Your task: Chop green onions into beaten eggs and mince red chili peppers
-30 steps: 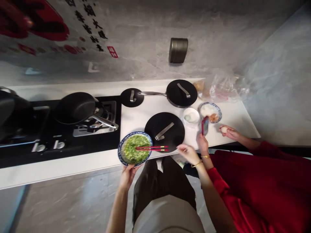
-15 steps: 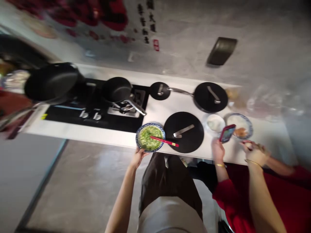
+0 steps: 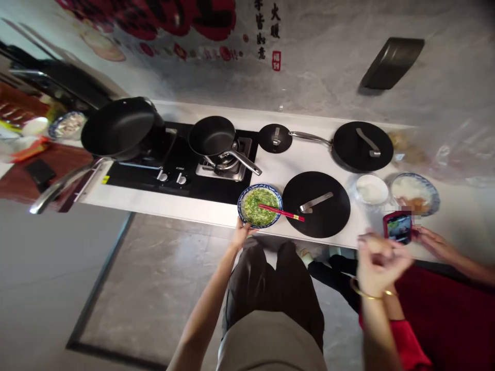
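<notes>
My left hand (image 3: 240,235) is closed on the near rim of a blue-and-white bowl (image 3: 280,198), which rests at the counter's front edge. Pale green mixture with chopped greens (image 3: 260,208) fills it. Red chopsticks (image 3: 284,212) lie across its right side, their ends reaching over a large black lid (image 3: 328,219). My right hand (image 3: 382,265), with a gold bangle, hovers off the counter's front, below the white bowl (image 3: 372,189). It is smeared by motion, so its fingers are unclear.
A wok (image 3: 119,129) and a saucepan (image 3: 212,135) stand on the black stove (image 3: 174,193). Lidded pans (image 3: 362,157) sit behind. At right, a person in red sleeves (image 3: 412,342) holds a phone (image 3: 399,228) close to my right hand, before a patterned plate (image 3: 435,193).
My right hand has moved left and away from the plate side, now overlapping the other person's arm. The view has shifted left. My left hand still holds the bowl.
</notes>
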`<move>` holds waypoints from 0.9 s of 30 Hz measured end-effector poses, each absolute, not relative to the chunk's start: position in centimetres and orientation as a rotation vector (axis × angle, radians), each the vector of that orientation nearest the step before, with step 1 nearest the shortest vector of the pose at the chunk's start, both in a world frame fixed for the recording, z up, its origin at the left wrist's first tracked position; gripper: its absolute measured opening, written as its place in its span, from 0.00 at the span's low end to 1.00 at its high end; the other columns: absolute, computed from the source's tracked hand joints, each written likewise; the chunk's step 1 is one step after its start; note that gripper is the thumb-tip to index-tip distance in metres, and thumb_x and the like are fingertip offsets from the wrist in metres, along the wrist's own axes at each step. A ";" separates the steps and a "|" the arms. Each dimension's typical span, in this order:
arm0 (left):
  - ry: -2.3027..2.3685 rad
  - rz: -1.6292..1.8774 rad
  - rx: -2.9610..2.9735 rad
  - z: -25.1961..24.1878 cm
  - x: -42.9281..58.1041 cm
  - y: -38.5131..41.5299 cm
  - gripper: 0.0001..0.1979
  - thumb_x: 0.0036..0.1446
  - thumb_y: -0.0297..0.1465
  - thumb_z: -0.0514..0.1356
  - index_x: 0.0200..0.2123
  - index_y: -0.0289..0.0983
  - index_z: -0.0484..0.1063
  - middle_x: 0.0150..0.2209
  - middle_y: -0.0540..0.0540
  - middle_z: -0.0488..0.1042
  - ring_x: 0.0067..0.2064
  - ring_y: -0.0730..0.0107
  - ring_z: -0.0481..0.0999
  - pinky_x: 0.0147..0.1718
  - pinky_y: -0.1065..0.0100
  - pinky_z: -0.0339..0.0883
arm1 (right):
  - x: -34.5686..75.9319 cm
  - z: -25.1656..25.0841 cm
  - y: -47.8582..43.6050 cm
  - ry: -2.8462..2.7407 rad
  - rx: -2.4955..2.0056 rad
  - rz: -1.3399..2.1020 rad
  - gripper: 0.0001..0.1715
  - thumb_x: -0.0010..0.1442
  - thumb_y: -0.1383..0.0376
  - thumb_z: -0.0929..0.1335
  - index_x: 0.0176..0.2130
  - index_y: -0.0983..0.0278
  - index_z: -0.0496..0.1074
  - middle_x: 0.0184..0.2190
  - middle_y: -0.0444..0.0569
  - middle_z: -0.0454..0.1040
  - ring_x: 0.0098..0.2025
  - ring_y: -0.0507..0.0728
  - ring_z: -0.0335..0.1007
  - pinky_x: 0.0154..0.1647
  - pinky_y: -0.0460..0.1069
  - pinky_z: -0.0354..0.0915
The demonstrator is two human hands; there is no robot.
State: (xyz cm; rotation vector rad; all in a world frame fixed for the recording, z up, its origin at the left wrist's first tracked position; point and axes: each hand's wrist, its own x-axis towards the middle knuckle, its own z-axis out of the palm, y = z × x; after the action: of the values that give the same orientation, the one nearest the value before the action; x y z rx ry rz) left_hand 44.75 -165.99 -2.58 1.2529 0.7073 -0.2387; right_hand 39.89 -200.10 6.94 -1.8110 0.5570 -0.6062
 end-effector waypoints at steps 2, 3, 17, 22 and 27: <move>0.678 -0.254 1.269 -2.7 44.6 -165.5 0.23 0.46 0.27 0.60 0.46 0.42 0.57 0.50 0.44 0.65 0.39 0.68 0.74 0.37 0.61 0.73 | 37.9 4.4 -192.7 0.620 -1.751 -0.554 0.32 0.51 0.55 0.70 0.52 0.62 0.62 0.49 0.57 0.68 0.46 0.64 0.70 0.45 0.61 0.66; 0.658 -0.260 1.272 -2.7 44.5 -165.1 0.23 0.46 0.27 0.60 0.46 0.42 0.57 0.52 0.44 0.63 0.40 0.66 0.73 0.37 0.60 0.73 | 37.1 2.9 -189.3 0.648 -1.712 -0.474 0.29 0.53 0.55 0.68 0.52 0.63 0.63 0.48 0.57 0.69 0.43 0.61 0.71 0.44 0.59 0.67; 0.522 -0.546 1.245 -2.4 45.3 -161.4 0.27 0.46 0.30 0.62 0.50 0.41 0.57 0.47 0.43 0.69 0.40 0.64 0.74 0.38 0.58 0.72 | 36.4 -4.6 -174.2 0.992 -1.595 -0.431 0.39 0.58 0.48 0.59 0.60 0.68 0.56 0.44 0.57 0.71 0.48 0.61 0.68 0.47 0.58 0.66; 0.489 -0.545 1.152 -1.6 45.6 -161.1 0.27 0.42 0.25 0.61 0.48 0.41 0.59 0.44 0.45 0.71 0.39 0.65 0.73 0.37 0.56 0.73 | 35.6 -2.5 -173.8 0.818 -1.692 -0.426 0.37 0.58 0.48 0.59 0.60 0.66 0.57 0.42 0.55 0.74 0.44 0.61 0.71 0.45 0.58 0.69; 0.529 -0.448 0.964 0.8 43.6 -160.5 0.32 0.40 0.21 0.58 0.51 0.43 0.56 0.46 0.46 0.68 0.40 0.65 0.72 0.37 0.55 0.73 | 34.8 0.7 -174.0 0.685 -1.760 -0.412 0.34 0.58 0.52 0.63 0.58 0.66 0.59 0.44 0.56 0.73 0.38 0.61 0.75 0.42 0.60 0.71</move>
State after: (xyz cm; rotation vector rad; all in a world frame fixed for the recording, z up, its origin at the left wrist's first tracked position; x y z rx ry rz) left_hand 43.56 -160.48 0.84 0.9641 0.5292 -0.4480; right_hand 34.83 -174.04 0.72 -1.7602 0.6847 -0.4121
